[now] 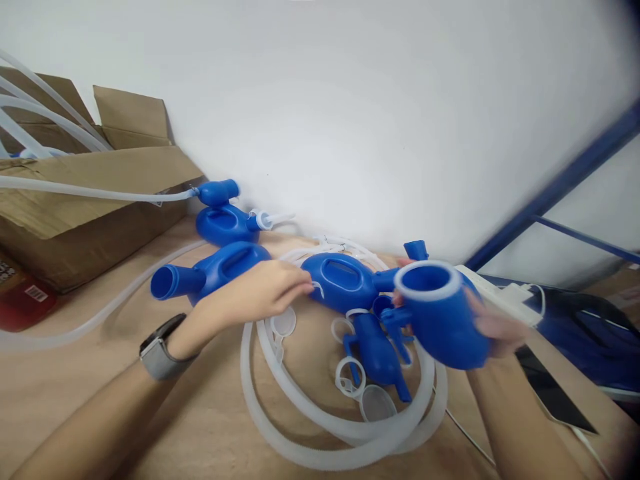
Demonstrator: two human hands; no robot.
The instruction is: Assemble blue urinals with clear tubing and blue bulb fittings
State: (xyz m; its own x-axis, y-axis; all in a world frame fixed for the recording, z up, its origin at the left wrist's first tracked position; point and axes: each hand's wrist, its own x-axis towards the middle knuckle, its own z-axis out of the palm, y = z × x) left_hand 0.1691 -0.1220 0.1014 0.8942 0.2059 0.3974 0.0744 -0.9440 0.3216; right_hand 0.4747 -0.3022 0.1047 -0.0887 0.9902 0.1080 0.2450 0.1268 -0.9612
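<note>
Wood-toned desk against a pale wall: at its right, raised above the clutter, is a blue vessel with a white-rimmed mouth, gripped by the right hand. The left hand seems to pinch a small white strip. The step looks like two-handed part handling; moving on calls for a steady hold on the vessel — and care, since coiled tubing, a blue jug and clear discs crowd between. Beyond: a cardboard box, left; a phone, right.

A phone lies right — red container, left.
</note>
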